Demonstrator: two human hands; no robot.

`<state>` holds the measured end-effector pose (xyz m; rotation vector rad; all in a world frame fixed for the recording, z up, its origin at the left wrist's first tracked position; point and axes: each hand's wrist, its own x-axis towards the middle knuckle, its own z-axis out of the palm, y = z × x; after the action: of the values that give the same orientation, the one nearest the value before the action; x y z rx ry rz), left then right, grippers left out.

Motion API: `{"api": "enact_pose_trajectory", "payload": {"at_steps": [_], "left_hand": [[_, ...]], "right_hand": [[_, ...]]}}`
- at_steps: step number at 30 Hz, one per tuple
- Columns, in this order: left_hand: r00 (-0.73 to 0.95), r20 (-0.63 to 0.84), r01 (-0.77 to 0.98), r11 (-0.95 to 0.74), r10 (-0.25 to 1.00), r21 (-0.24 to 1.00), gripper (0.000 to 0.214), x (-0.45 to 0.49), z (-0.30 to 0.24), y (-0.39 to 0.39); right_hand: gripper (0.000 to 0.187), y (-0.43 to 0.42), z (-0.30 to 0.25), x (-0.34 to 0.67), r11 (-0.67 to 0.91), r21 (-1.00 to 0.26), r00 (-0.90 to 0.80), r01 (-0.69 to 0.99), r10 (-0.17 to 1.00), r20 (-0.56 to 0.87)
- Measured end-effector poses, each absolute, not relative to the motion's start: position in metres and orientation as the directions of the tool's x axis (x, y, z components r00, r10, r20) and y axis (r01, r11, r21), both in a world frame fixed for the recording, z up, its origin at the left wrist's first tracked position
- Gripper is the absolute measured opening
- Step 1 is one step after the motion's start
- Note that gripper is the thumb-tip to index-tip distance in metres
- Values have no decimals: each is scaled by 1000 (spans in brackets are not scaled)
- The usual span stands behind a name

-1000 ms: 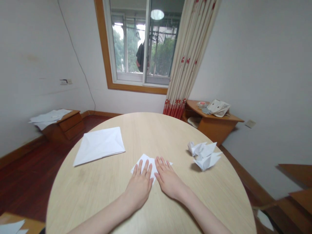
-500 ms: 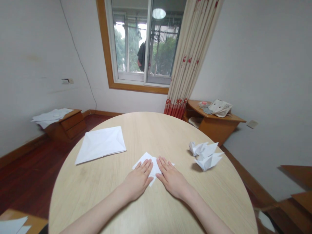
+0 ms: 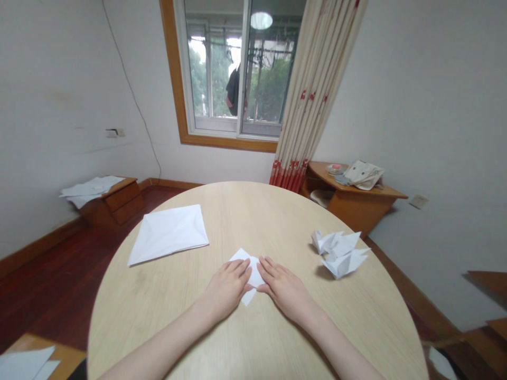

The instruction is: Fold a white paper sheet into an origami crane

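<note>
A small piece of folded white paper lies on the round wooden table, one pointed corner at the top and another at the bottom. My left hand rests over its left part, fingers lying flat and the thumb apart. On the right part lies my right hand, its fingers likewise stretched out and slightly bent. Both hands touch the paper and cover its side corners. Several folded paper shapes with pointed tips stand in a cluster to the right of my right hand.
A stack of white paper sheets lies at the left of the light wooden table. Beyond the table are a corner cabinet with a cloth bag, a low drawer unit with papers, a curtain and a window.
My hands have shifted slightly inward over the folded paper, with the right hand covering its right corner. The whole view has moved a little, so things sit slightly further right.
</note>
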<state>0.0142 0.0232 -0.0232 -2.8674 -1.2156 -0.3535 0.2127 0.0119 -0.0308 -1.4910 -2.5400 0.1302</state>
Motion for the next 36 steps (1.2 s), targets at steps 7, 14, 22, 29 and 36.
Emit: {"api": "enact_pose_trajectory", "payload": {"at_steps": [7, 14, 22, 29, 36], "left_hand": [[641, 220, 688, -678, 735, 259, 16, 14, -19, 24], [588, 257, 663, -639, 767, 389, 24, 11, -23, 29], [524, 311, 619, -606, 793, 500, 20, 13, -27, 33], [454, 336, 615, -563, 825, 552, 14, 17, -31, 32], [423, 338, 671, -541, 841, 507, 7, 22, -30, 30]], "right_hand": [[34, 12, -21, 210, 506, -169, -477, 846, 859, 186], [24, 12, -19, 208, 501, -189, -454, 845, 857, 242], [29, 9, -19, 203, 453, -252, -390, 855, 882, 263], [22, 10, -25, 199, 417, -263, -339, 870, 894, 293], [19, 9, -31, 190, 350, -278, -272, 894, 919, 285]]}}
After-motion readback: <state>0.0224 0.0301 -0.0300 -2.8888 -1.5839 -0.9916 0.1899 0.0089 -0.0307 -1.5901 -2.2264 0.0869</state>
